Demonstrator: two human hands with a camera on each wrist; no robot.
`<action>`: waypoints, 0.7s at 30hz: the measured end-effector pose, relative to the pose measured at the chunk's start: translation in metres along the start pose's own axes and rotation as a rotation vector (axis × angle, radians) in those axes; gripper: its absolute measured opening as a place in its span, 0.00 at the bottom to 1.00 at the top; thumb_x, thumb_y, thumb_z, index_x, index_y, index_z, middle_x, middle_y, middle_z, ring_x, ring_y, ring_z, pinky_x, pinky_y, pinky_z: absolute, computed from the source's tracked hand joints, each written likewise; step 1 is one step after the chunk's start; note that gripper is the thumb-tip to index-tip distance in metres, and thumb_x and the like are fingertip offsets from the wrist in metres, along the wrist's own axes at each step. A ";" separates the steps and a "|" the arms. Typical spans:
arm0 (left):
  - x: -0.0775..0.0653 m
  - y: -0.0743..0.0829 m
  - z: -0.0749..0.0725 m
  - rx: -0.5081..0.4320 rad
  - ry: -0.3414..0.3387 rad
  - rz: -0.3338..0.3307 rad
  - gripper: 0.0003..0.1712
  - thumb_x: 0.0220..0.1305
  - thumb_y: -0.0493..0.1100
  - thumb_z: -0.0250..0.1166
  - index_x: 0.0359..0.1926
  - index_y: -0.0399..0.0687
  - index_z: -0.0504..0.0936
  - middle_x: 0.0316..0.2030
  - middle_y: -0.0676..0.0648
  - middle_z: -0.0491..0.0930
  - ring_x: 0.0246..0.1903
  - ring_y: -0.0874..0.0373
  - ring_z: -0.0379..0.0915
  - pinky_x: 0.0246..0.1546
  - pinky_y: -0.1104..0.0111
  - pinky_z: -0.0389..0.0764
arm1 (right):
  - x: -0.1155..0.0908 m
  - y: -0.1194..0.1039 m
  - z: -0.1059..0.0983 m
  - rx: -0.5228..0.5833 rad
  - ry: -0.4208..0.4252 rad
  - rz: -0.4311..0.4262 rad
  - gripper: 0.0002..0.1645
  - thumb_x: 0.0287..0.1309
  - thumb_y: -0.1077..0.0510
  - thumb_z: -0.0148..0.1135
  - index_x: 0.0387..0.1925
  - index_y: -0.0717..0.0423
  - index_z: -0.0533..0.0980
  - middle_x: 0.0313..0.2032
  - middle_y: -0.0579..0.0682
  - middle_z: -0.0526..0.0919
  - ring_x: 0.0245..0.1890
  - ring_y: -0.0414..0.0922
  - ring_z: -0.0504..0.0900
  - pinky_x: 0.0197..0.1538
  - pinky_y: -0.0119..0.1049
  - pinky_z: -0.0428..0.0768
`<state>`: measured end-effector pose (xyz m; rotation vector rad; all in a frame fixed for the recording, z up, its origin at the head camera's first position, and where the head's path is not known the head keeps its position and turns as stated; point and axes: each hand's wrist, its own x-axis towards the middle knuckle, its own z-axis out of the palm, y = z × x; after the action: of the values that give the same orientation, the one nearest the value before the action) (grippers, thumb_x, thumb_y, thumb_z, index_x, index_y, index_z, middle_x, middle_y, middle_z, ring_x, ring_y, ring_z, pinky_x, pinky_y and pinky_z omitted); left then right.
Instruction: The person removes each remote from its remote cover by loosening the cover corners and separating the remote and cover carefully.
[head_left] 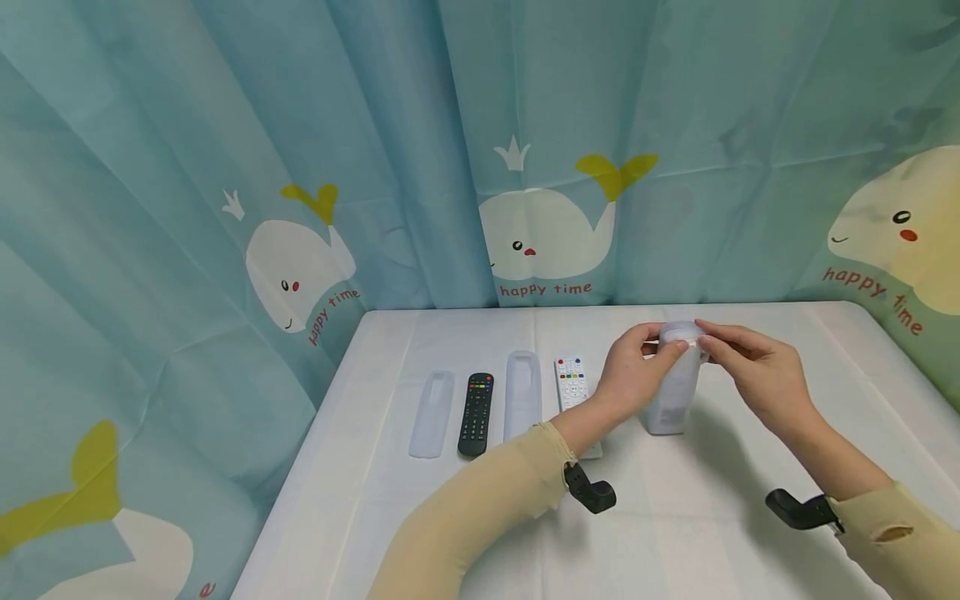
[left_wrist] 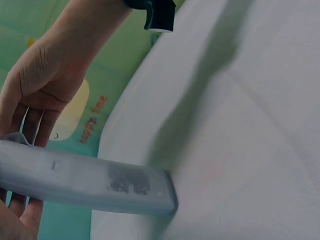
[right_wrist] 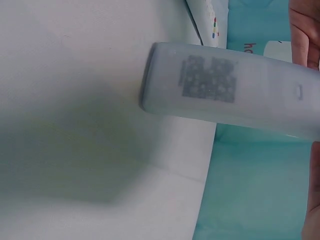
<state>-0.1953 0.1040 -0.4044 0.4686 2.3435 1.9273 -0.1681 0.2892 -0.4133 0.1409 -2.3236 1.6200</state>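
A remote control in a frosted, translucent cover (head_left: pixel 674 392) stands upright on the table, its lower end touching the cloth. A dark printed patch shows through the cover (right_wrist: pixel 207 80) in the right wrist view. My left hand (head_left: pixel 634 371) grips the upper end from the left, with the thumb across the near face. From the right, my right hand (head_left: pixel 765 375) pinches the cover's top edge between thumb and fingers. In the left wrist view a flap of the cover (left_wrist: pixel 17 137) sticks out near the right hand's fingers. Some fingertips are hidden behind the cover.
Left of the hands, a white remote (head_left: pixel 572 383) lies partly under my left forearm. Beside it are a translucent cover (head_left: pixel 522 392), a black remote (head_left: pixel 476 415) and another translucent cover (head_left: pixel 432 415). A whale-print curtain (head_left: pixel 420 167) hangs behind the white table (head_left: pixel 390 350).
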 end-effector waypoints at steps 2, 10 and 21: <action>0.000 0.000 0.000 0.004 -0.003 0.001 0.20 0.72 0.51 0.67 0.58 0.47 0.81 0.47 0.58 0.82 0.44 0.71 0.77 0.39 0.74 0.79 | 0.001 0.000 -0.001 -0.009 0.001 0.016 0.23 0.70 0.57 0.65 0.60 0.66 0.79 0.46 0.30 0.85 0.42 0.31 0.84 0.44 0.21 0.80; -0.001 -0.001 0.000 0.019 -0.006 0.002 0.21 0.71 0.51 0.67 0.58 0.46 0.82 0.47 0.58 0.82 0.44 0.71 0.77 0.40 0.75 0.79 | 0.004 -0.001 -0.001 0.043 -0.004 0.015 0.21 0.71 0.57 0.63 0.56 0.71 0.80 0.44 0.31 0.86 0.40 0.32 0.86 0.44 0.23 0.82; -0.001 -0.005 0.001 0.014 -0.014 0.011 0.21 0.70 0.52 0.68 0.56 0.45 0.83 0.46 0.57 0.83 0.43 0.71 0.78 0.38 0.76 0.80 | 0.011 0.004 -0.007 0.351 -0.103 0.099 0.09 0.72 0.61 0.61 0.45 0.50 0.87 0.42 0.37 0.87 0.39 0.33 0.84 0.43 0.22 0.81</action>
<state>-0.1953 0.1040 -0.4094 0.4947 2.3522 1.9073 -0.1785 0.2979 -0.4114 0.1912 -2.1248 2.1068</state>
